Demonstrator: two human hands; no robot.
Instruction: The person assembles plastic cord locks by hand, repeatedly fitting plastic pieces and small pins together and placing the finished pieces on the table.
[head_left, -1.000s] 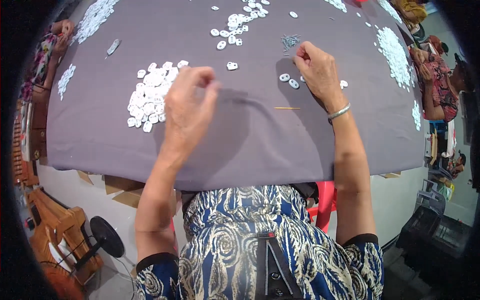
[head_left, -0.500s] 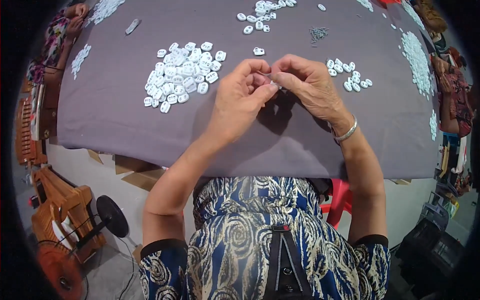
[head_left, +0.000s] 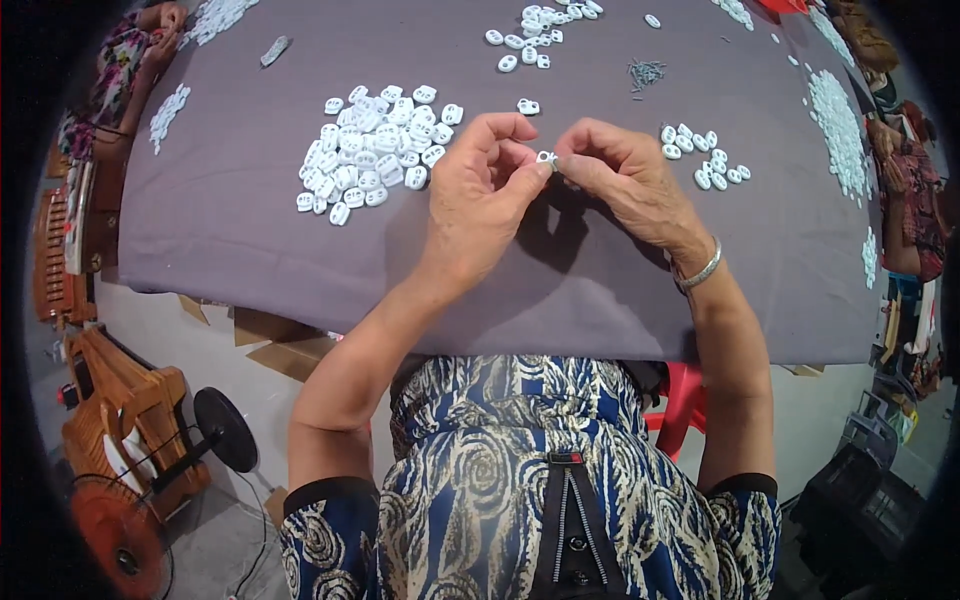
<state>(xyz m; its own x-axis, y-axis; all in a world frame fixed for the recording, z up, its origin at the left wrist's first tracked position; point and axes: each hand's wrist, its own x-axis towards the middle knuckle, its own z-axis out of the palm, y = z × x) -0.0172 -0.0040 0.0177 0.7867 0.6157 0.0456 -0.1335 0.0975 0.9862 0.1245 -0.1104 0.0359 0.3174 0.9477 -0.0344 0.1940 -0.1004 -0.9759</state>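
Between my fingertips is a small white plastic cord lock piece [head_left: 546, 157] with a round hole. My left hand [head_left: 487, 185] pinches it from the left with thumb and fingers, while my right hand [head_left: 625, 185] is closed at its right edge; whatever else lies inside that pinch is hidden. Just beyond my hands rests a single white cord lock part [head_left: 528, 106]. A large heap of white two-hole cord lock parts [head_left: 370, 145] lies left of my left hand. Beside my right hand is a small scattered group of white oval parts [head_left: 717, 165].
Small grey springs [head_left: 646, 74] lie in a pile farther back, near more white parts [head_left: 530, 40]. A grey cloth [head_left: 600, 300] covers the table. Big white heaps [head_left: 838, 130] line the right edge. Other people's hands [head_left: 160, 35] show at the far left. A fan [head_left: 120, 555] stands lower left.
My hands have drawn slightly apart at the fingertips, and the white piece between them now shows more plainly. The whole view has shifted a little.
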